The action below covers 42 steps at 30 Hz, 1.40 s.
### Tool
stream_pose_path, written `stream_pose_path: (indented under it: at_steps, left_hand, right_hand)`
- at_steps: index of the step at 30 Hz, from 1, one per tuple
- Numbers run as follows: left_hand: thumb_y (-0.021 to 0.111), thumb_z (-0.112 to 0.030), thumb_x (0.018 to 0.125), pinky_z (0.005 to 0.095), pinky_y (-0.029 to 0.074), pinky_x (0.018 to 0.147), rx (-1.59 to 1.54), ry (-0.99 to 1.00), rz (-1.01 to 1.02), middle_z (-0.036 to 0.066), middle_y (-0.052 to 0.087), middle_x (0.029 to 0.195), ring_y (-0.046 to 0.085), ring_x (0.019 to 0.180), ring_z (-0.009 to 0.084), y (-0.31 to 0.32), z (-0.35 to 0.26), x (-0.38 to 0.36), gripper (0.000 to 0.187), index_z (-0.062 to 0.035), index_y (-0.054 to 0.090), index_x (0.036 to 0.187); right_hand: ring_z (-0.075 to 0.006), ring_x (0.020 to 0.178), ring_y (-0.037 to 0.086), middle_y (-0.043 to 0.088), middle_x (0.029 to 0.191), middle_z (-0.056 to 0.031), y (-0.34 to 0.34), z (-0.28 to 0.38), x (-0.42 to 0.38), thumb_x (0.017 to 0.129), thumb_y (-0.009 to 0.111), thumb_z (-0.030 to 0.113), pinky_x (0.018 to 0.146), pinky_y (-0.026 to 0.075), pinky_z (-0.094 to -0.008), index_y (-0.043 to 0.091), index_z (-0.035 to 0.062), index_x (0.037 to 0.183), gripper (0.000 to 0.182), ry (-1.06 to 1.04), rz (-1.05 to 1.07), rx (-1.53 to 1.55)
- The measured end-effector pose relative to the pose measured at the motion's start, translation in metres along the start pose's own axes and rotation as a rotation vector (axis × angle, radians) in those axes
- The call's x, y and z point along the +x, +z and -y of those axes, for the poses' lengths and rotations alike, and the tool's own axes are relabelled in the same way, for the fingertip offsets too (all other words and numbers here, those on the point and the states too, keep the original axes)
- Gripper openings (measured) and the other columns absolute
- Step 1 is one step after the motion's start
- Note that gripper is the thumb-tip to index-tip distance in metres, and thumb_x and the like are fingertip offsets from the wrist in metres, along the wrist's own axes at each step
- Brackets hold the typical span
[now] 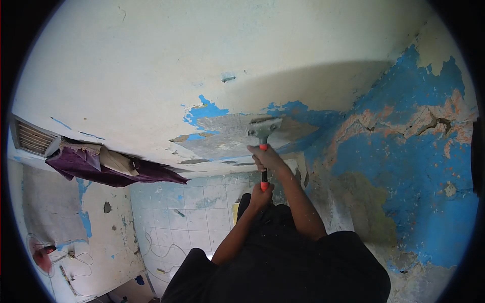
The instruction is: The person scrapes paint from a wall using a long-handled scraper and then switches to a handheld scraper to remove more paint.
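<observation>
A wall scraper (pixel 261 132) with a wide metal head and a black-and-orange handle is held up against the wall in front of me. My right hand (pixel 272 158) is closed around the handle just below the head. Lower down, my left hand (pixel 261 197) grips the end of the same handle. The blade lies over a bare grey patch (pixel 222 132) where the pale paint is gone, with ragged blue paint (pixel 204 112) along its upper edge.
To the right, a blue wall (pixel 364 151) has a long jagged crack (pixel 429 123). Purple cloth (pixel 96 166) hangs at the left beside a vent (pixel 33 137). Below are floor tiles (pixel 204 217) with a loose cable (pixel 166 246), and a fan (pixel 41 255) stands far left.
</observation>
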<state>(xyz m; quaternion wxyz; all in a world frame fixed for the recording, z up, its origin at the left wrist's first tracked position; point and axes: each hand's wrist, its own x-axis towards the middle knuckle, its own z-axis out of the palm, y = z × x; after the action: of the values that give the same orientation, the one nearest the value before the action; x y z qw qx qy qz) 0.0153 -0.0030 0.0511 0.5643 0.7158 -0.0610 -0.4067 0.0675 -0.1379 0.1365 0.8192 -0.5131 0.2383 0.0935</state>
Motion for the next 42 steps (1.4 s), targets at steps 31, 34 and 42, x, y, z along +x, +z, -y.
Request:
stream_pose_path:
  at_steps: [31,34,42]
  left_hand:
    - [0.058,-0.023,0.081,0.0316,0.038,0.043,0.041,0.070,-0.029,0.003,0.049,0.050,0.049,0.044,0.0123,-0.008,-0.010,0.002,0.030,-0.0031,0.051,0.060]
    - [0.059,-0.023,0.084,0.0282,0.039,0.039,0.047,0.098,-0.008,0.002,0.049,0.050,0.049,0.039,0.0123,-0.005,-0.028,-0.003,0.029,-0.0055,0.049,0.063]
    - [0.059,-0.020,0.083,0.0287,0.040,0.039,-0.023,-0.020,0.033,0.003,0.048,0.051,0.049,0.040,0.0137,-0.007,0.010,-0.006,0.024,-0.0050,0.049,0.067]
  right_hand:
    - [-0.0069,0.033,0.026,0.029,0.043,0.0059,0.009,0.025,-0.013,0.090,0.058,0.032,0.035,0.024,-0.0255,0.031,0.0174,0.055,0.046,-0.031,0.025,0.034]
    - [-0.0072,0.033,0.026,0.029,0.043,0.0058,0.012,0.052,-0.030,0.089,0.058,0.033,0.035,0.024,-0.0257,0.030,0.0172,0.055,0.047,-0.081,0.035,0.012]
    - [-0.0096,0.032,0.029,0.032,0.041,0.0032,0.001,0.018,-0.012,0.089,0.057,0.031,0.033,0.027,-0.0282,0.036,0.0147,0.053,0.045,0.004,0.012,0.057]
